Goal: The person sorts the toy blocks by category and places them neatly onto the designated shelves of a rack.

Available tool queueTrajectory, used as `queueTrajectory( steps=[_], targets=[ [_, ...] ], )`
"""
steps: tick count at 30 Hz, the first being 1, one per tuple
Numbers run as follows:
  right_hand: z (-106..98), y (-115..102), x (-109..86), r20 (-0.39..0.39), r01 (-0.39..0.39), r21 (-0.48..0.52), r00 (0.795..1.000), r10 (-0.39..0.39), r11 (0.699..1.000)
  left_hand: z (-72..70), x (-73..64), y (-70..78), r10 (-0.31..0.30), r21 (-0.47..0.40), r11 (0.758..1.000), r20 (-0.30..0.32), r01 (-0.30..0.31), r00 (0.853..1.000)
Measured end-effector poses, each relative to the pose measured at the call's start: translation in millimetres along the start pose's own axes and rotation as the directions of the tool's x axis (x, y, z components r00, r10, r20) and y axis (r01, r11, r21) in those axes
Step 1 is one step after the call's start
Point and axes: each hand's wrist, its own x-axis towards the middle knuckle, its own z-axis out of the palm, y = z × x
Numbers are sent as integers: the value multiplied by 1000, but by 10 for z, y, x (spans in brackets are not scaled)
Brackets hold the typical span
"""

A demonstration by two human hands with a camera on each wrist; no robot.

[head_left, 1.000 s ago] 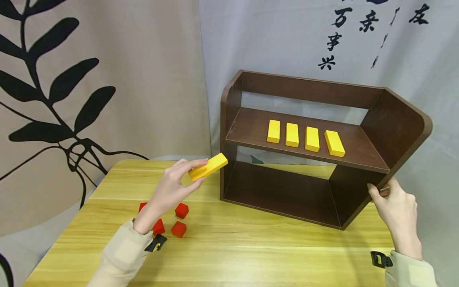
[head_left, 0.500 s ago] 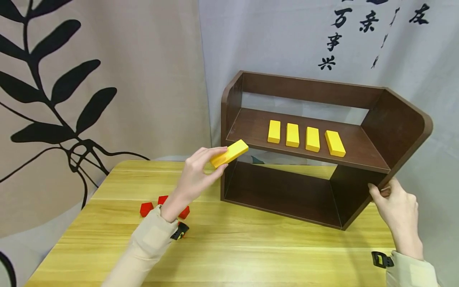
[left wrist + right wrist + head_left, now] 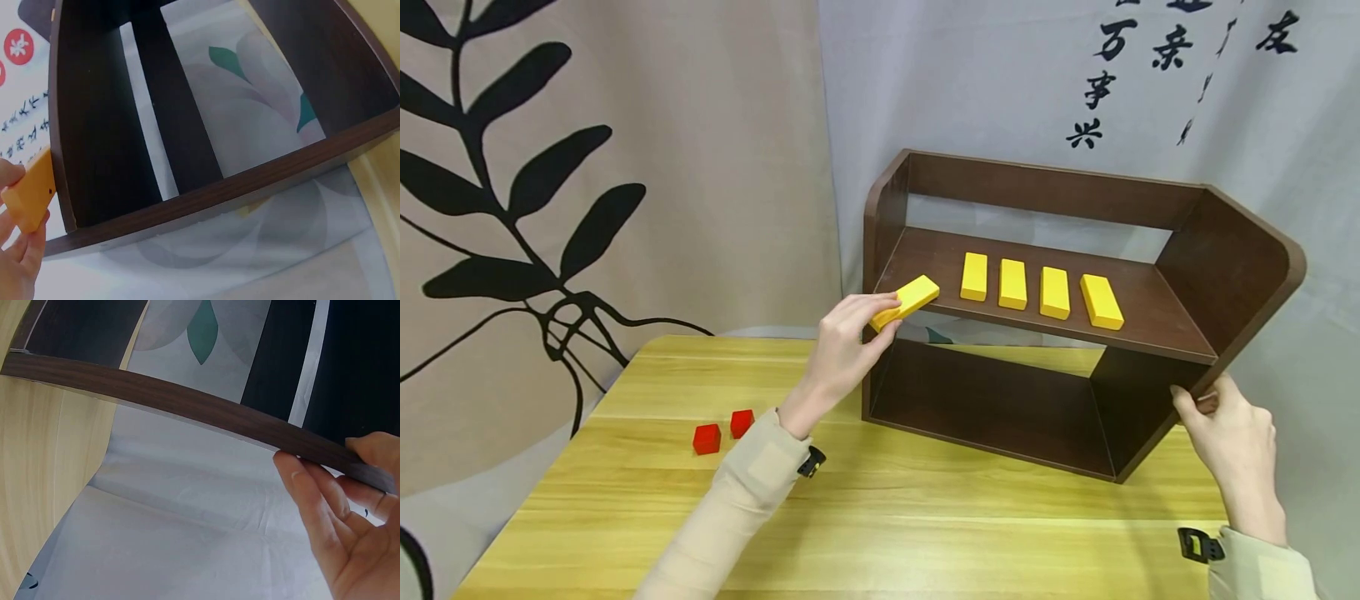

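Observation:
A yellow block [image 3: 917, 295] is pinched between the thumb and fingers of my left hand [image 3: 842, 346], in front of the left end of the upper shelf. In the left wrist view this block [image 3: 31, 194] is close to the shelf board's edge; whether they touch I cannot tell. My right hand [image 3: 1232, 437] grips the edge of the right side panel of the dark brown shelf unit [image 3: 985, 408]; the right wrist view shows its fingers and thumb on either side of the panel [image 3: 187, 397]. Several yellow blocks [image 3: 1012, 284] lie in a row on the upper shelf.
Red cubes [image 3: 707, 439] sit on the wooden table [image 3: 925, 533] at the left, with the left forearm in front of part of that area. Behind the table hang curtains [image 3: 737, 167] printed with leaves and black characters.
My left hand has carried its yellow block right and upward, from left of the shelf unit to the front of the upper shelf. The right hand stays on the side panel.

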Motion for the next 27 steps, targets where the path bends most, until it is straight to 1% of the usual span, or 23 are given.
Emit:
queueTrajectory(
  steps=[3,9,14,17,23,27],
  targets=[
    [2,-1,-2,3,-4,-1,1000,4,1000,26,32,7,10,30,999,15,-11,1000],
    [2,-2,-3,0,-4,0,1000,4,1000,51,83,17,61,113,991,58,-67,996],
    [0,2,2,-3,2,1,1000,-2,1000,56,94,26,92,193,975,120,-114,989],
    [2,3,3,-6,6,0,1000,-6,1000,72,91,25,101,227,965,143,-132,985],
    [10,10,-1,-6,6,0,1000,-6,1000,121,98,29,105,224,965,144,-136,984],
    [11,15,0,-1,2,-1,1000,-2,1000,158,114,41,107,241,960,147,-140,983]
  ],
)
